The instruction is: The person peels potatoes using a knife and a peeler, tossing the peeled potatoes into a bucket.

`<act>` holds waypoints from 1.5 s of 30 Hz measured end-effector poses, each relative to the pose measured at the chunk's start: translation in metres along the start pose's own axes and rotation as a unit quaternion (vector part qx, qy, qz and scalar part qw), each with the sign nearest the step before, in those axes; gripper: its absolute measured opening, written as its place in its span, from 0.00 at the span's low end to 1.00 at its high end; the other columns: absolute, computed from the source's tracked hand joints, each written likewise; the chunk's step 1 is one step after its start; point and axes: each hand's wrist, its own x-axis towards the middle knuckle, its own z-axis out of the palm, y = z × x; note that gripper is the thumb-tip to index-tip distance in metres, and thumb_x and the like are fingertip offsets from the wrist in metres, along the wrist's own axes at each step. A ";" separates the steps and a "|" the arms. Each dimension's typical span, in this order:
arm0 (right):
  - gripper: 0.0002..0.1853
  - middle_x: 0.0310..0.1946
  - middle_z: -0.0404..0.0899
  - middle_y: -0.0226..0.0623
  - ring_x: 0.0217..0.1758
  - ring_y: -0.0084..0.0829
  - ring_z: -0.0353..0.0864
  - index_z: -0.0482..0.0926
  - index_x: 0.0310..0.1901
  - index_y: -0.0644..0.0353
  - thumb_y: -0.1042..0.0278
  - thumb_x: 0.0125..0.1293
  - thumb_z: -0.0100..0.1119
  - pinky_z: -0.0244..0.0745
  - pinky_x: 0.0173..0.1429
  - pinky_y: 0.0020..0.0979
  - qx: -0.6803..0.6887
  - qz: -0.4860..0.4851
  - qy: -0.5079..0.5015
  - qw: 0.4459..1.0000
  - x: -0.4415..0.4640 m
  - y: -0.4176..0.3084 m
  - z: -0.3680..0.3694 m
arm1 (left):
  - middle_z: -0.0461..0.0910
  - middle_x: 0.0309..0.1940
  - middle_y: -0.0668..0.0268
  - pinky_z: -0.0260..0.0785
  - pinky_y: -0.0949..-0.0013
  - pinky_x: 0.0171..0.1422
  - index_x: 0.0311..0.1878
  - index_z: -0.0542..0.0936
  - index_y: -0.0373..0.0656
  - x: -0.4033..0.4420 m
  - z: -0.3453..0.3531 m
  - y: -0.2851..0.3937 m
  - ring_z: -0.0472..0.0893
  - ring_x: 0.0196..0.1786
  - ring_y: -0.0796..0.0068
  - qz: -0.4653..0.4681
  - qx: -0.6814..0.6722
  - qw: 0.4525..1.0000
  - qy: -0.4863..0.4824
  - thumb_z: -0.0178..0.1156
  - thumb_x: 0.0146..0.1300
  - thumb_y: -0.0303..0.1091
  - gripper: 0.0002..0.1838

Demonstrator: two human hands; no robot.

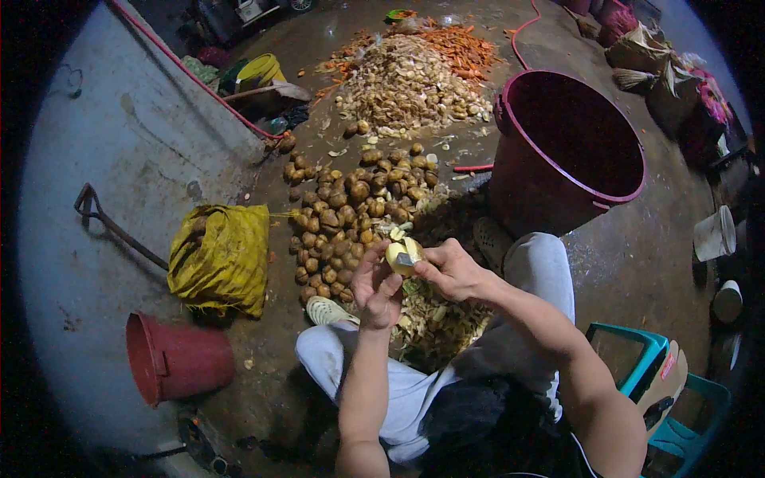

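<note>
My left hand (378,288) is closed round a pale, mostly peeled potato (395,253), held up in front of my knees. In my right hand (456,272) is a knife, its short grey blade (406,260) lying against the potato; the handle is hidden by my fingers. Past my hands, a heap of brown unpeeled potatoes (347,209) covers the floor. Below them, between my legs, lies a pile of peelings (434,315).
A large maroon tub (526,167) stands ahead to the right. On the left are a yellow sack (219,259), a red bucket (191,358) and a long curved handle (119,227). Farther off lie pale peelings (414,84) and orange scraps (462,49). A teal stool (637,354) is at right.
</note>
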 end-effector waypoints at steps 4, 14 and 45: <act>0.25 0.15 0.68 0.55 0.18 0.50 0.70 0.77 0.31 0.67 0.48 0.70 0.49 0.67 0.27 0.43 -0.012 0.030 -0.022 0.999 0.003 -0.004 -0.002 | 0.78 0.51 0.60 0.71 0.70 0.58 0.60 0.71 0.37 0.002 -0.014 -0.003 0.79 0.52 0.71 0.024 0.052 0.998 -0.010 0.68 0.52 0.21 0.30; 0.36 0.21 0.76 0.55 0.23 0.51 0.78 0.78 0.37 0.69 0.35 0.52 0.66 0.71 0.30 0.42 -0.011 -0.006 -0.006 1.000 0.007 -0.001 -0.006 | 0.79 0.49 0.60 0.72 0.69 0.57 0.57 0.73 0.36 0.003 -0.012 0.004 0.80 0.50 0.68 0.003 -0.015 0.997 -0.072 0.69 0.49 0.20 0.29; 0.37 0.13 0.69 0.52 0.19 0.53 0.74 0.71 0.23 0.67 0.30 0.54 0.61 0.68 0.27 0.45 -0.088 0.038 0.020 0.995 0.005 -0.009 -0.009 | 0.79 0.44 0.65 0.58 0.84 0.20 0.59 0.71 0.41 0.002 -0.015 0.005 0.76 0.32 0.84 -0.010 -0.026 0.999 -0.020 0.70 0.50 0.21 0.31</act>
